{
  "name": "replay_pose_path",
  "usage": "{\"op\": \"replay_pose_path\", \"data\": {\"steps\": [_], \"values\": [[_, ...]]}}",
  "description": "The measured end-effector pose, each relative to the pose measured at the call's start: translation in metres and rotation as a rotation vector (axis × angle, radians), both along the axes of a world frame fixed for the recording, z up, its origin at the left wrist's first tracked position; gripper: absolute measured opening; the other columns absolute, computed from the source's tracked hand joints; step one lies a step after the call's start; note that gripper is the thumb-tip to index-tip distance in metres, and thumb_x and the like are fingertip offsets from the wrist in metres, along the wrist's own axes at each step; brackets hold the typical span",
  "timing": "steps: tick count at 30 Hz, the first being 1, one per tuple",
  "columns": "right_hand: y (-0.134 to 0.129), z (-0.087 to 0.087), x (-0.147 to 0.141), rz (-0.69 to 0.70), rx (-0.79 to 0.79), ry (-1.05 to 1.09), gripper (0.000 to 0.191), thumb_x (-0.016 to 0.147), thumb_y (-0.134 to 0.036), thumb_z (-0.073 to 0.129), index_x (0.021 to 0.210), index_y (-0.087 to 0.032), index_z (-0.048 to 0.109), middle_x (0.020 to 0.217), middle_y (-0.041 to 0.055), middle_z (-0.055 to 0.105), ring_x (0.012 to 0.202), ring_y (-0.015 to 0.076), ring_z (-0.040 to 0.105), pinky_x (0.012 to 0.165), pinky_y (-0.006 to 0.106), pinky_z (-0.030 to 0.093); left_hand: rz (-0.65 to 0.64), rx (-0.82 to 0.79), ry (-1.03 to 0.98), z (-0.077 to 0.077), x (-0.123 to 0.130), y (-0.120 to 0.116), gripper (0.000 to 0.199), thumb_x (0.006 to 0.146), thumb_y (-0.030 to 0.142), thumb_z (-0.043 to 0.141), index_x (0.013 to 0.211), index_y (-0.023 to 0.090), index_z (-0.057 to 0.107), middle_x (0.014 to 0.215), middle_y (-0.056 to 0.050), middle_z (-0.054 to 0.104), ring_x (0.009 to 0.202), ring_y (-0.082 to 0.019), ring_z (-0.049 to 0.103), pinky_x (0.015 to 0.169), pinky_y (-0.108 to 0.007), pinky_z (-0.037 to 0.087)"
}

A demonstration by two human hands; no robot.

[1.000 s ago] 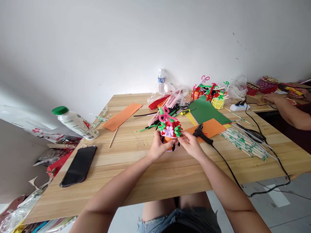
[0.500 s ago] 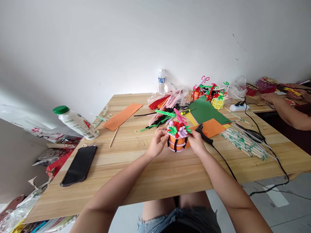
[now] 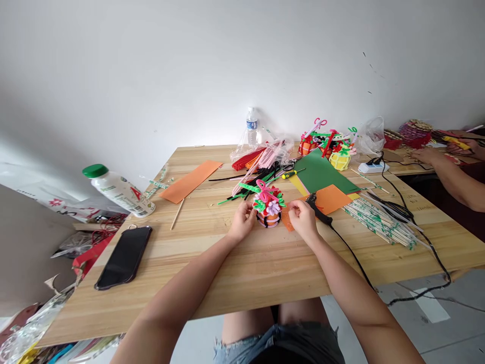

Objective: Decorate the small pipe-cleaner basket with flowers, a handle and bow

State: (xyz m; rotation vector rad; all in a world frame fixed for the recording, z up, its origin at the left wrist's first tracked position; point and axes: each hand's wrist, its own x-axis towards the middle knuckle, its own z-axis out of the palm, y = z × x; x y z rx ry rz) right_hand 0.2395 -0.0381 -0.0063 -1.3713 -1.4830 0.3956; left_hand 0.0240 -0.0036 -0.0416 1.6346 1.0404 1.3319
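A small orange basket (image 3: pixel 269 219) with black and pink bands stands on the wooden table (image 3: pixel 212 273). Red, green and lilac fuzzy flowers fill its top, with a pink loop and a green stem above. My left hand (image 3: pixel 243 220) grips the basket's left side, fingers partly hidden behind it. Just right of the basket, apart from it, my right hand (image 3: pixel 303 218) is closed with fingertips pinched together; whatever it may hold is too small to make out. Beneath and behind that hand lies orange sheet material (image 3: pixel 330 200).
A black glue gun (image 3: pixel 320 212) with its cord lies right of my right hand. Wrapped sticks (image 3: pixel 382 222), a green sheet (image 3: pixel 324 169) and pipe cleaners (image 3: pixel 261 162) lie beyond. A phone (image 3: pixel 124 258) and white bottle (image 3: pixel 119 191) are left. Another person's hands (image 3: pixel 426 154) work far right.
The basket has moved slightly left and away from me, and now stands on the table. My right hand has let go of it and moved off to the right, fingertips together.
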Motion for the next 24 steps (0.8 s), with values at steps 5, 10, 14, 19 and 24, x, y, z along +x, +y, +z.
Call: {"op": "replay_pose_path", "data": {"steps": [5, 10, 14, 19, 24], "values": [[-0.025, 0.014, -0.019, 0.137, -0.018, -0.194, 0.017, 0.077, -0.020, 0.054, 0.070, -0.020, 0.069, 0.067, 0.0024, 0.069, 0.056, 0.0151, 0.058, 0.053, 0.025, 0.044, 0.033, 0.000, 0.007, 0.004, 0.002, -0.005, 0.030, 0.080, 0.047, 0.064, 0.081, 0.019, 0.057, 0.076, 0.000, 0.056, 0.069, -0.013, 0.051, 0.068, -0.027, 0.043], [-0.030, 0.005, -0.039, 0.148, -0.059, -0.227, 0.020, 0.080, -0.038, 0.065, 0.078, -0.020, 0.073, 0.058, 0.0022, 0.068, 0.051, 0.0151, 0.058, 0.051, 0.025, 0.042, 0.029, 0.011, 0.004, 0.008, 0.005, -0.009, 0.027, 0.080, 0.045, 0.064, 0.078, 0.019, 0.056, 0.076, 0.000, 0.055, 0.068, -0.013, 0.052, 0.068, -0.028, 0.044], [-0.028, 0.000, -0.040, 0.139, -0.031, -0.177, 0.024, 0.084, -0.036, 0.059, 0.073, -0.020, 0.073, 0.061, 0.0046, 0.070, 0.050, 0.0161, 0.058, 0.050, 0.027, 0.041, 0.019, 0.028, 0.009, 0.010, 0.007, -0.012, 0.023, 0.079, 0.041, 0.065, 0.076, 0.020, 0.056, 0.074, 0.000, 0.054, 0.068, -0.014, 0.050, 0.067, -0.028, 0.043], [-0.036, 0.019, -0.031, 0.215, 0.105, -0.142, 0.021, 0.087, -0.031, 0.056, 0.077, -0.021, 0.072, 0.062, 0.0031, 0.068, 0.052, 0.0158, 0.058, 0.051, 0.027, 0.044, 0.029, 0.058, 0.025, 0.010, 0.005, -0.011, 0.020, 0.079, 0.038, 0.063, 0.076, 0.020, 0.056, 0.075, 0.000, 0.053, 0.069, -0.015, 0.049, 0.068, -0.029, 0.042], [-0.046, 0.044, -0.022, 0.056, 0.504, -0.069, 0.014, 0.088, -0.019, 0.056, 0.085, -0.021, 0.070, 0.073, 0.0046, 0.071, 0.061, 0.0174, 0.062, 0.060, 0.030, 0.048, 0.020, 0.068, 0.037, 0.009, 0.006, -0.010, 0.017, 0.080, 0.035, 0.062, 0.076, 0.020, 0.055, 0.075, -0.001, 0.052, 0.069, -0.015, 0.050, 0.068, -0.029, 0.042]]}}
